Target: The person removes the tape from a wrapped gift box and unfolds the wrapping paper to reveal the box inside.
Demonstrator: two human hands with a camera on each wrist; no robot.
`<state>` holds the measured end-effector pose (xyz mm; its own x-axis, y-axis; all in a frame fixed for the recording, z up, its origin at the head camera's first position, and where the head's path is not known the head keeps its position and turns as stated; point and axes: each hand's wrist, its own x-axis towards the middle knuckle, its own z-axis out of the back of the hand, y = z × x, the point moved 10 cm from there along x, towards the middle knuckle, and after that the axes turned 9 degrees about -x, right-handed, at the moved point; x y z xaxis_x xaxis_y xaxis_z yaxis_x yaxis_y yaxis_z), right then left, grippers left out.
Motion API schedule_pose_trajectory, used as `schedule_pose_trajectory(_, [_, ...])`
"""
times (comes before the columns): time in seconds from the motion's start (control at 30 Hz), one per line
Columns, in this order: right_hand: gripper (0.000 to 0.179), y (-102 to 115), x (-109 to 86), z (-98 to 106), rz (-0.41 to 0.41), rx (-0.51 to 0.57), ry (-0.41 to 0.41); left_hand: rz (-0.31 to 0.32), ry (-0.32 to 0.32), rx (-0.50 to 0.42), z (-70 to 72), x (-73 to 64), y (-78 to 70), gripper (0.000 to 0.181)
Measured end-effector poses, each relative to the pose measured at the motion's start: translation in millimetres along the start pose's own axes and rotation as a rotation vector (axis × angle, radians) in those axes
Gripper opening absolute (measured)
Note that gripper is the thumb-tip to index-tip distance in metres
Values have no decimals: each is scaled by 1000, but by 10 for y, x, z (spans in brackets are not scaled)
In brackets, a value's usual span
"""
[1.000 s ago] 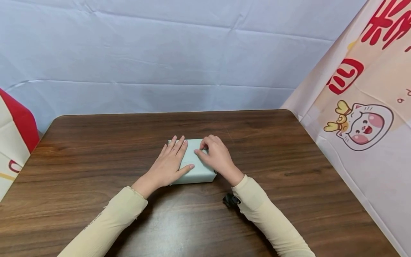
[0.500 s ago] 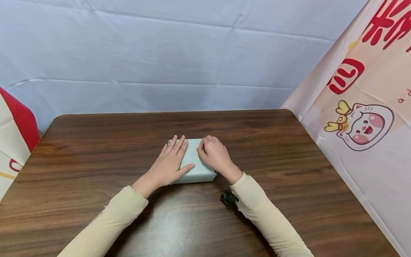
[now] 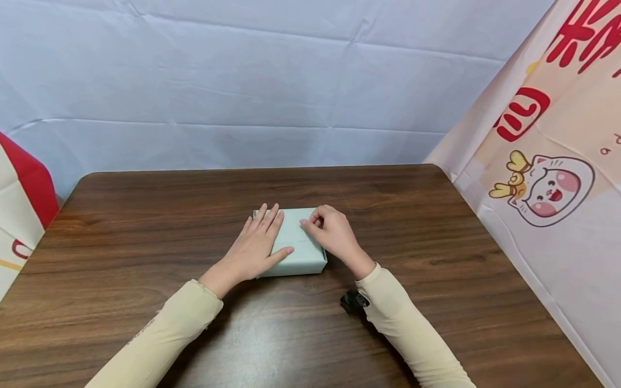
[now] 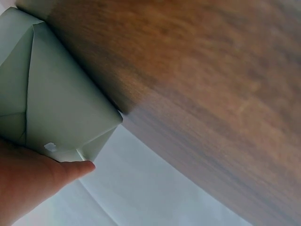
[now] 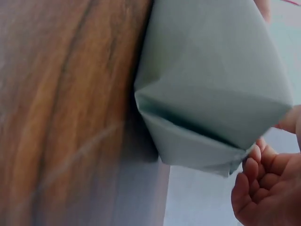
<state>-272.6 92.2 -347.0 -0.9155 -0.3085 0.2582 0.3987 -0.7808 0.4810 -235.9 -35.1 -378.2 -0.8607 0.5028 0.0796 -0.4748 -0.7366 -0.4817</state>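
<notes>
One pale green box (image 3: 296, 260), apparently wrapped in paper, sits near the middle of the brown wood-grain table (image 3: 145, 226), and both of the person's hands are at it. The left hand (image 3: 253, 247) lies spread over the left part of the top, fingers straight and thumb stretched out to the side, gripping nothing. The right hand (image 3: 336, 233) is at the far right part of the box, fingers curled in and thumb close to the forefinger; whether paper is pinched between them, I can't tell. From the right wrist, a folded end flap (image 5: 193, 143) shows, standing a little away from the box and leaving a dark gap, with the curled fingers right at its corner. The left end has slanting folds too (and a small whitish patch (image 4: 50, 147) on it). A black object (image 3: 353, 302) shows beside the right cream sleeve (image 3: 412, 328). Behind the table hangs a creased pale cloth (image 3: 233, 81).
</notes>
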Motion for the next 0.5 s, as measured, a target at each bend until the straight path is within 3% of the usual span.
schedule_pose_trajectory(0.23, [21, 207, 53, -114, 82, -334, 74, -10, 3, -4, -5, 8, -2, 80])
schedule_pose_trajectory(0.33, [17, 320, 69, -135, 156, -462, 71, -6, 6, -9, -7, 6, 5, 79])
schedule_pose_trajectory(0.5, [19, 442, 65, -169, 255, -558, 64, -5, 6, -13, -3, -2, 11, 78])
